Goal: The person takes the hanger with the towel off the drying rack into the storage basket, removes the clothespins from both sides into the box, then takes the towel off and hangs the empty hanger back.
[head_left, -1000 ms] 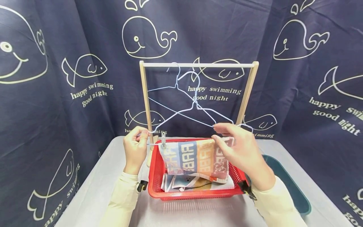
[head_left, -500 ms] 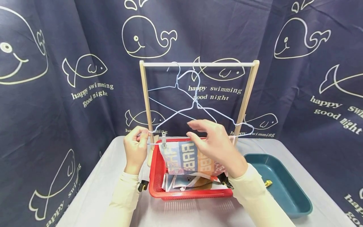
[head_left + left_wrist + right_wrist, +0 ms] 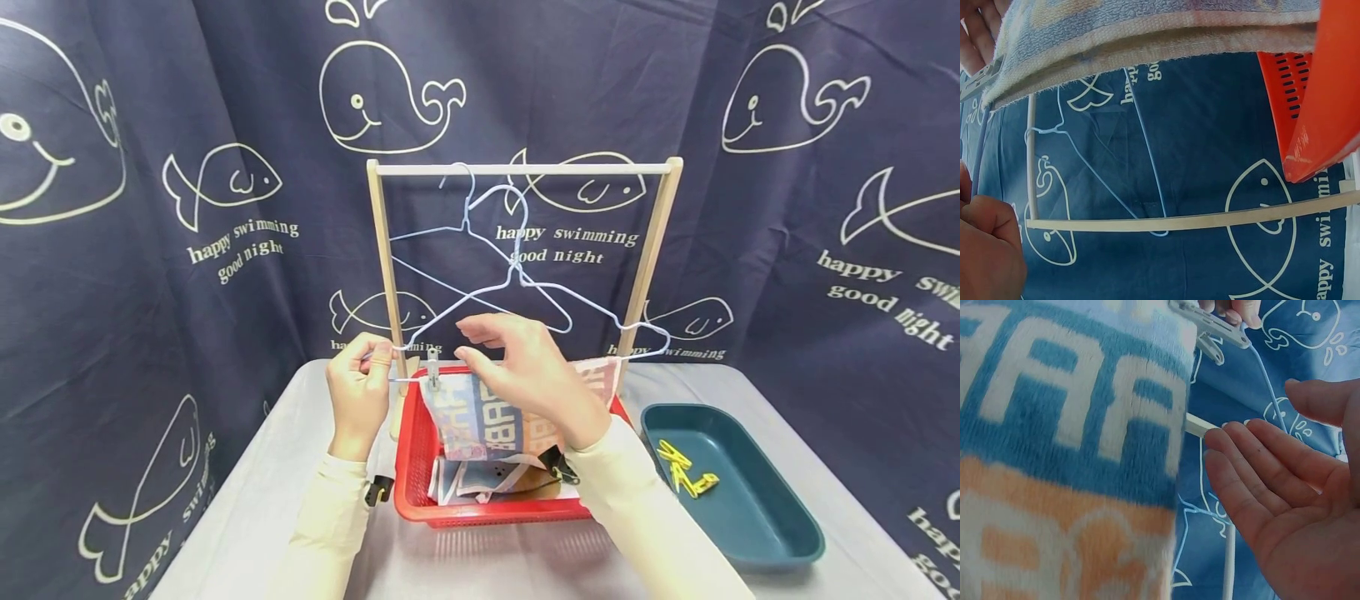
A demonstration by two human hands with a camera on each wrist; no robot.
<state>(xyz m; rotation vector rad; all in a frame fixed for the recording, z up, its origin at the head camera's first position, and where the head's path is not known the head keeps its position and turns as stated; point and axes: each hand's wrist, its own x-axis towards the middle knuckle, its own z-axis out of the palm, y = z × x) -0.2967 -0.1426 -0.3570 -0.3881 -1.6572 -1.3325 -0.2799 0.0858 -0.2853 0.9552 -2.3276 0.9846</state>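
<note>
My left hand point(image 3: 358, 396) grips the left corner of a light blue wire hanger point(image 3: 471, 296), held in front of the rack. A striped, lettered towel point(image 3: 456, 421) hangs folded over its lower bar. Near the left hand, a grey clothespin point(image 3: 432, 371) clamps the towel's left end to the bar; it also shows in the right wrist view as the clothespin point(image 3: 1213, 324). My right hand point(image 3: 528, 367) is raised over the towel's middle, holding nothing. In the right wrist view, the right hand's fingers point(image 3: 1272, 465) are extended, with the thumb apart, beside the towel.
A red basket point(image 3: 408, 492) holding folded cloths stands beneath the towel. To its right, a teal tray point(image 3: 780, 500) contains yellow clothespins point(image 3: 686, 475). Behind, a wooden rack point(image 3: 652, 242) carries another blue hanger point(image 3: 427, 232) on its white bar. A dark printed curtain point(image 3: 247, 75) surrounds the table.
My right hand has moved left along the towel, from its right end to the middle, uncovering the tray's yellow clothespins. The left hand, hanger and grey clothespin stay in place.
</note>
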